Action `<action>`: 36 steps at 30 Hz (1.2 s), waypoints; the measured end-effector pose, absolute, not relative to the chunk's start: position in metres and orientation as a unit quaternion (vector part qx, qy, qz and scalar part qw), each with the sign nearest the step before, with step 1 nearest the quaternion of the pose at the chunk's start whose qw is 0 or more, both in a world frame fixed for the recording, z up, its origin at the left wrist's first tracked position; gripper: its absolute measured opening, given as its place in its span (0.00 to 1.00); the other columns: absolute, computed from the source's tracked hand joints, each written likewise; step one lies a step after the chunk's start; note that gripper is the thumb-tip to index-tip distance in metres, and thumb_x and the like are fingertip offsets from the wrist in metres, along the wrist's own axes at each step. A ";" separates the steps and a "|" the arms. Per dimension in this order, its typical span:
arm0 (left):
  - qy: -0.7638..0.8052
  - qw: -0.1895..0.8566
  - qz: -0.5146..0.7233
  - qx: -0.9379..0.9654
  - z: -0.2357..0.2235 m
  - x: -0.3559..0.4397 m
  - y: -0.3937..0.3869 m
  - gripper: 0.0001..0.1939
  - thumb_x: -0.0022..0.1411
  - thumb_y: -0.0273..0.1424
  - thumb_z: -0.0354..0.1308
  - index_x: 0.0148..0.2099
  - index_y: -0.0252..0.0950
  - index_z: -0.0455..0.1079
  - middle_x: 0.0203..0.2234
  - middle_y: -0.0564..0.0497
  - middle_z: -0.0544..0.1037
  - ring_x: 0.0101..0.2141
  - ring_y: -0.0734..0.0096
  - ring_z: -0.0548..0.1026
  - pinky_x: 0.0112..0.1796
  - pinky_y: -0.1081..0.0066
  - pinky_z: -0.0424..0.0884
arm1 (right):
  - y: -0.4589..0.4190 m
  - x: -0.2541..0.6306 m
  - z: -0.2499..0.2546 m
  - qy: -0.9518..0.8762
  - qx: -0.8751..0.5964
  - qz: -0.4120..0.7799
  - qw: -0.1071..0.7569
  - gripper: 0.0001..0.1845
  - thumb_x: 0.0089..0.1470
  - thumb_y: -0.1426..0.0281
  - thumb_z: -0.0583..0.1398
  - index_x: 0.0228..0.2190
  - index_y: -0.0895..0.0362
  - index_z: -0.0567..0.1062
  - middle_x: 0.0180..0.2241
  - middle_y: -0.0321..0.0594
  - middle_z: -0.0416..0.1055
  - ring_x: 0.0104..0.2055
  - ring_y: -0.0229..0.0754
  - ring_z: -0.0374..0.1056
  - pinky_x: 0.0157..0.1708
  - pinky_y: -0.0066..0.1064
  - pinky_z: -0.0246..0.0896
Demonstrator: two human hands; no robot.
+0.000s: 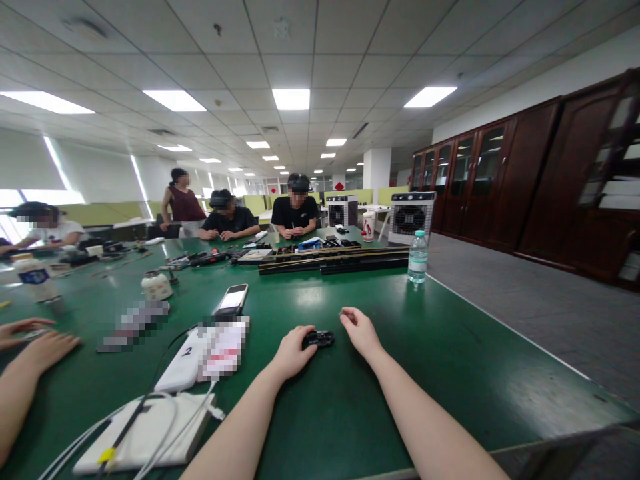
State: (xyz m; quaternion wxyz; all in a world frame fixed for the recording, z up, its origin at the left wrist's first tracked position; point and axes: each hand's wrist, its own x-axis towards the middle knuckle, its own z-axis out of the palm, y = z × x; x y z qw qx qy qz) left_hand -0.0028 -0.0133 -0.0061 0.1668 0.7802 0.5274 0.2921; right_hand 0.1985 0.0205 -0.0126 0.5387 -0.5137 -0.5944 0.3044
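My left hand (295,352) is closed around the left end of a small black object (323,339) with an uneven, part-like surface, low over the green table. Its exact kind is too small to make out. To the right of it, apart from the black object, is my right hand (361,333). The thumb and fingertips of that hand are drawn together in a pinch, and whatever tiny thing may be between them is not clear.
On the green table (440,373), a water bottle (417,257) stands at the right edge. Long dark strips (365,260) lie across the middle. To the left are a phone (233,300), a white power bank (186,360), a white box (150,433) with cables, and another person's hands (43,347).
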 end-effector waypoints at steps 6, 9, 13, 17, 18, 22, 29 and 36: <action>0.523 0.171 0.292 0.782 -0.007 -0.004 -0.012 0.22 0.55 0.26 0.57 0.54 0.36 0.67 0.48 0.44 0.73 0.49 0.60 0.70 0.52 0.64 0.64 | 0.021 0.198 -0.014 -0.581 -0.500 0.317 0.558 0.16 0.49 0.62 0.59 0.38 0.56 0.74 0.42 0.45 0.76 0.45 0.46 0.72 0.49 0.40 0.65; 0.519 0.170 0.289 0.786 -0.007 -0.004 -0.012 0.23 0.55 0.26 0.57 0.55 0.36 0.66 0.48 0.44 0.73 0.49 0.60 0.70 0.52 0.64 0.64 | 0.022 0.198 -0.014 -0.578 -0.491 0.327 0.564 0.16 0.48 0.61 0.60 0.38 0.56 0.74 0.42 0.46 0.76 0.46 0.46 0.72 0.49 0.40 0.65; 0.516 0.172 0.289 0.788 -0.008 -0.005 -0.011 0.24 0.55 0.26 0.57 0.55 0.36 0.66 0.48 0.44 0.72 0.49 0.60 0.70 0.52 0.63 0.64 | 0.022 0.195 -0.015 -0.577 -0.476 0.352 0.563 0.18 0.45 0.62 0.62 0.39 0.58 0.73 0.41 0.47 0.76 0.45 0.47 0.72 0.48 0.40 0.65; 0.514 0.172 0.294 0.787 -0.009 -0.005 -0.011 0.24 0.55 0.26 0.58 0.55 0.38 0.67 0.48 0.46 0.73 0.48 0.61 0.70 0.52 0.64 0.64 | 0.017 0.193 -0.011 -0.608 -0.471 0.346 0.537 0.16 0.44 0.63 0.63 0.35 0.58 0.74 0.36 0.46 0.77 0.39 0.46 0.73 0.44 0.40 0.67; 0.515 0.172 0.295 0.787 -0.009 -0.005 -0.011 0.24 0.54 0.26 0.58 0.55 0.38 0.67 0.48 0.46 0.73 0.48 0.61 0.71 0.51 0.64 0.64 | 0.016 0.193 -0.009 -0.619 -0.469 0.343 0.528 0.15 0.44 0.63 0.63 0.35 0.58 0.74 0.35 0.45 0.77 0.39 0.46 0.73 0.44 0.40 0.67; 0.513 0.171 0.298 0.786 -0.009 -0.004 -0.011 0.23 0.54 0.25 0.58 0.54 0.39 0.67 0.47 0.47 0.73 0.48 0.61 0.71 0.51 0.64 0.65 | 0.006 0.190 -0.001 -0.662 -0.455 0.328 0.496 0.14 0.46 0.65 0.61 0.36 0.57 0.76 0.37 0.43 0.77 0.42 0.45 0.72 0.47 0.40 0.64; 0.513 0.163 0.290 0.791 -0.009 -0.004 -0.010 0.23 0.54 0.24 0.58 0.54 0.38 0.67 0.47 0.46 0.74 0.47 0.61 0.71 0.50 0.63 0.65 | -0.007 0.185 0.008 -0.752 -0.441 0.225 0.435 0.12 0.47 0.71 0.62 0.37 0.55 0.77 0.40 0.41 0.75 0.46 0.44 0.68 0.51 0.39 0.59; 0.514 0.165 0.299 0.787 -0.009 -0.003 -0.009 0.23 0.54 0.25 0.59 0.53 0.37 0.68 0.47 0.46 0.74 0.48 0.61 0.71 0.51 0.64 0.65 | -0.014 0.183 0.011 -0.812 -0.464 0.155 0.319 0.10 0.48 0.71 0.63 0.36 0.51 0.78 0.43 0.40 0.74 0.47 0.46 0.66 0.50 0.40 0.59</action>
